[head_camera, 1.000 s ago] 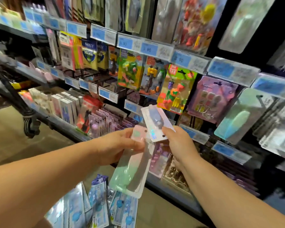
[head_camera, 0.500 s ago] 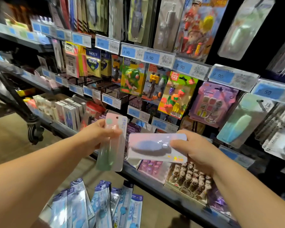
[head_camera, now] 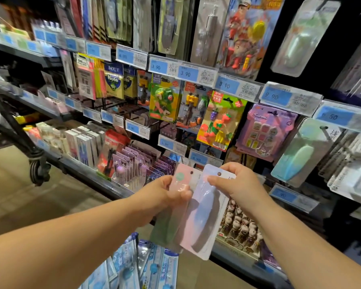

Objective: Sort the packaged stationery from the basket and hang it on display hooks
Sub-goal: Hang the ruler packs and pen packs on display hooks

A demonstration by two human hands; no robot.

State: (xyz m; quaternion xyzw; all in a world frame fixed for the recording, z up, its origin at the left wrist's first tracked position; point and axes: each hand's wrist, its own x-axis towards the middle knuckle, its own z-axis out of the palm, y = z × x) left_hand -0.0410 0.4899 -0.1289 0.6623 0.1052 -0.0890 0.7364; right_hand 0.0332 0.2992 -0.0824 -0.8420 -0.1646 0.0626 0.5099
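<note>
Head camera showed both hands working in the open gap just in front of the shelf edge [head_camera: 104, 180], with bare floor [head_camera: 19, 195] to the left. Two blister packs overlapped there, both upright: the left hand [head_camera: 165, 197] pinched a pink-and-green pack [head_camera: 181, 178], and the right hand [head_camera: 240, 184] gripped the top of a lilac pack [head_camera: 204, 217] (its hang hole showed beside the thumb). Several blue packs [head_camera: 150, 265], too blurred to count, lay below in what could not be made out.
</note>
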